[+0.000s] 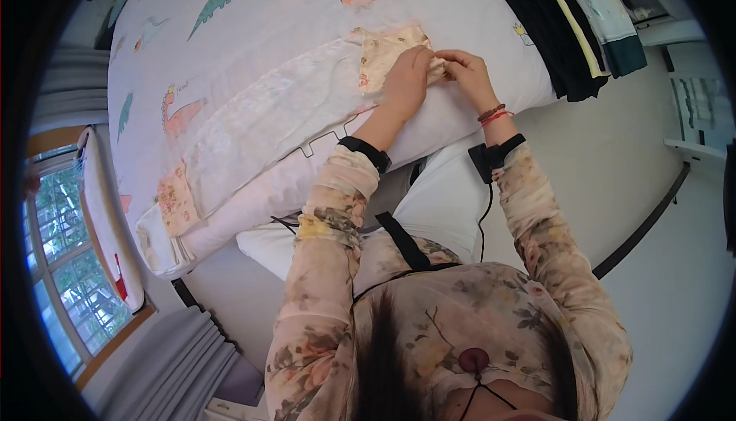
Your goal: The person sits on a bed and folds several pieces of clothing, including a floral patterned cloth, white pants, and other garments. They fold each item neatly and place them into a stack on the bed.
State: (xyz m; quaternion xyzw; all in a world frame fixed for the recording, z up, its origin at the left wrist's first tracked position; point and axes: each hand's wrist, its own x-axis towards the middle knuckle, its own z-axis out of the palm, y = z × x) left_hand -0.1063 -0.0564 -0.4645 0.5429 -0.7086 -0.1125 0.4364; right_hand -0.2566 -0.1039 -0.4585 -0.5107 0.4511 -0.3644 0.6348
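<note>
A long, pale, thin cloth [261,114] lies stretched along the near edge of the bed, with cream floral parts at both ends. Over its right end, on the floral part [376,57], my left hand [408,80] rests with bent fingers closed on the fabric. Just to the right, my right hand [469,76] pinches the edge of that same floral cloth, its fingertips close to the left ones. Part of the cloth is hidden under both hands. The other floral end [178,198] lies at the bed's left corner, beside a white layered bundle of fabric [157,245].
The bed [284,30] has a pale cover printed with dinosaurs. On its right side lie folded clothes: black [540,34], yellow, and pale with dark green [613,22]. A window [77,229] and grey curtain [172,363] are at the left. A black cable [484,222] hangs from my right wrist strap.
</note>
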